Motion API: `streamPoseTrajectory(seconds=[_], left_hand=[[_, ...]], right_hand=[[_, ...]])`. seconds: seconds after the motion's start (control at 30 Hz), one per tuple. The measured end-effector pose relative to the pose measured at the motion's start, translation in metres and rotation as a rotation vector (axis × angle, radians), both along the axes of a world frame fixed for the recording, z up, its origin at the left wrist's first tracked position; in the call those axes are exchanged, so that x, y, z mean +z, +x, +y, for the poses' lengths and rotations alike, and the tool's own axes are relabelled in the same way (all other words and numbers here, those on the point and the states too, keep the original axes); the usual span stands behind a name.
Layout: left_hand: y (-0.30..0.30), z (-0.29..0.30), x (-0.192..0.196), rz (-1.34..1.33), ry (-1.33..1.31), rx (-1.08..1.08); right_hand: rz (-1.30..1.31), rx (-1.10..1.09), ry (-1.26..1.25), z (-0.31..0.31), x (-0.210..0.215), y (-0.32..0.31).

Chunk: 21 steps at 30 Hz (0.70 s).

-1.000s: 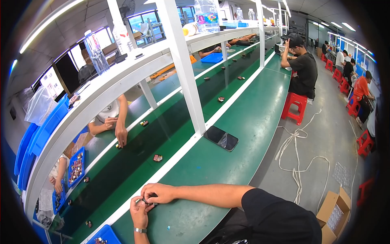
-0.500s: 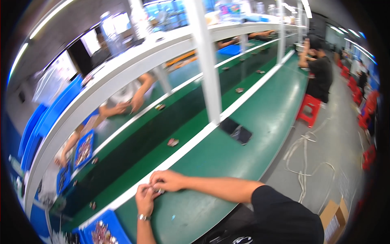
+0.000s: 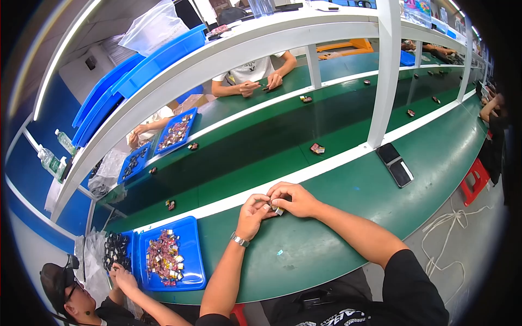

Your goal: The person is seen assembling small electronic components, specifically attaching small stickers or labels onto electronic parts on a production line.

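My left hand point(image 3: 252, 218) and my right hand point(image 3: 296, 200) meet above the green worktop point(image 3: 321, 247), close to its white edge strip. Pinched between the fingers of both is a small component point(image 3: 279, 211) with a white and yellow face; the fingertips cover most of it. A metal-band watch point(image 3: 239, 239) is on my left wrist. To the left stands a blue tray point(image 3: 198, 271) heaped with small reddish, white and yellow components point(image 3: 165, 258).
A person point(image 3: 70, 293) at lower left reaches into black parts point(image 3: 117, 249). Similar components point(image 3: 317, 148) lie along the green conveyor belt point(image 3: 255, 163). A white post point(image 3: 385, 76) rises behind a dark flat device point(image 3: 395, 165). Across the belt, other people work beside blue trays point(image 3: 176, 130).
The view has swung left, bringing the blue tray and the neighbouring person into sight. My hands stay together on the small component.
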<state>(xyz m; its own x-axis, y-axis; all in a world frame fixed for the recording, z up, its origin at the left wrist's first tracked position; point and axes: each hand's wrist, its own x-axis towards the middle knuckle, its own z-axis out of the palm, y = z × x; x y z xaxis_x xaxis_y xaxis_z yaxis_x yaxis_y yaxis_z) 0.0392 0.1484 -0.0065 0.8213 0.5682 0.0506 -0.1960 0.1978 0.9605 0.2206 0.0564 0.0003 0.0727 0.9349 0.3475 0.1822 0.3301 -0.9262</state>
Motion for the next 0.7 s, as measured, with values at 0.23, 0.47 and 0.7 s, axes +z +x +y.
streamPoseTrajectory(seconds=[0.23,0.47,0.7], left_hand=[[0.02,0.002,-0.012,0.054,0.105,0.017],[-0.002,0.005,-0.009,0.058,0.062,0.111],[0.014,-0.003,-0.004,0.073,0.065,0.12]], right_hand=[[-0.016,-0.018,0.112,-0.004,-0.01,0.016],[0.006,0.045,0.064,0.003,-0.003,-0.003],[0.006,0.035,0.034,-0.011,0.004,0.005]])
